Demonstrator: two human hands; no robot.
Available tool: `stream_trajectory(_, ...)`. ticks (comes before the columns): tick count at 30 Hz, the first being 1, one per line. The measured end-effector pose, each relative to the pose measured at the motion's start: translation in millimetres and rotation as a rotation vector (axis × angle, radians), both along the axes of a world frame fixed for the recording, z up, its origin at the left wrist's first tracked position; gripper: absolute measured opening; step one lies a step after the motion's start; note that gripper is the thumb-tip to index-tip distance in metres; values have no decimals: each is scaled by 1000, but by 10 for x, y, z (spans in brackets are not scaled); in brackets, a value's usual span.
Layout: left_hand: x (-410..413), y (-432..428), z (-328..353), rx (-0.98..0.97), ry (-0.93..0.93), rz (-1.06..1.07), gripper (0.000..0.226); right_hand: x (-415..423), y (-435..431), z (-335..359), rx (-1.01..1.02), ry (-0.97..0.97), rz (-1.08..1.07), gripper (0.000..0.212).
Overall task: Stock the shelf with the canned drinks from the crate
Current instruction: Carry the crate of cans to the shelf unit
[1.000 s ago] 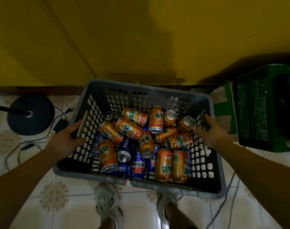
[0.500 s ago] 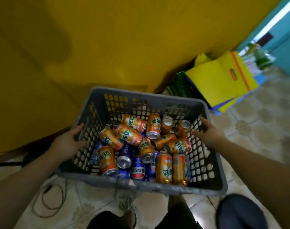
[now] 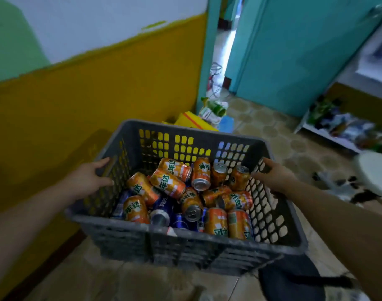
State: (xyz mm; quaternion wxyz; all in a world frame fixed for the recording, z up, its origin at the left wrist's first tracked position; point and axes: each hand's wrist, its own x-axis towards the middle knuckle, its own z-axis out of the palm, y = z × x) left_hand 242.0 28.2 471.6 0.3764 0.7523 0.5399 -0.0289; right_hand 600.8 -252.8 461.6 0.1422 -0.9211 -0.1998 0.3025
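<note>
My left hand (image 3: 88, 179) and right hand (image 3: 275, 178) each grip a side wall of the grey perforated plastic crate (image 3: 185, 242), orange and blue metal drink cans (image 3: 168, 183) piled loose between them.

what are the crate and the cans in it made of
The crate looks like moulded grey plastic with a matte, scuffed, dusty finish; its walls are a grid of moulded slots. The orange cans and the blue cans look like thin metal, probably aluminium: glossy printed sides and bare silvery ends that catch the light.
</note>
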Motion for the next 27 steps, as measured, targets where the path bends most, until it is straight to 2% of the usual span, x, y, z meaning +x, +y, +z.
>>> stream_trajectory(4, 869, -53, 284, 59, 41, -121, 78, 596, -379, 279, -29, -60, -82, 77)
stream_trajectory(11, 2395, -33, 573, 81, 8, -303, 77, 1516, -825, 569, -84, -138, -222, 80)
stream_trajectory(17, 3643, 177, 603, 38, -58, -451, 79, 2164, -986, 633, -93, -172, -431, 82)
stream_trajectory(27, 5656, 153, 627, 90, -33, -699, 78, 3307, -1431, 674, -93, -158, -610, 81)
